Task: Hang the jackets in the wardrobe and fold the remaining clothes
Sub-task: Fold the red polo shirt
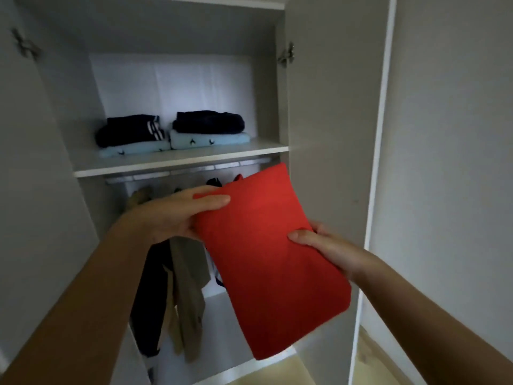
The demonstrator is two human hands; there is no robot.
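I hold a folded red garment (266, 262) in front of the open wardrobe, just below its shelf (177, 162). My left hand (177, 215) grips its upper left edge, thumb on top. My right hand (324, 245) grips its right edge, thumb on the cloth. Two stacks of folded clothes lie on the shelf: a dark piece over a light blue one on the left (130, 136), and the same on the right (209, 129). Under the shelf, a dark jacket (151, 295) and a beige jacket (188, 287) hang from the rail (155, 175).
The wardrobe's right door (333, 134) stands open next to the red garment, with a hinge (287, 54) near its top. The left door (30, 162) is open too. A pale wall (449, 162) lies at the right, wooden floor (369, 362) below.
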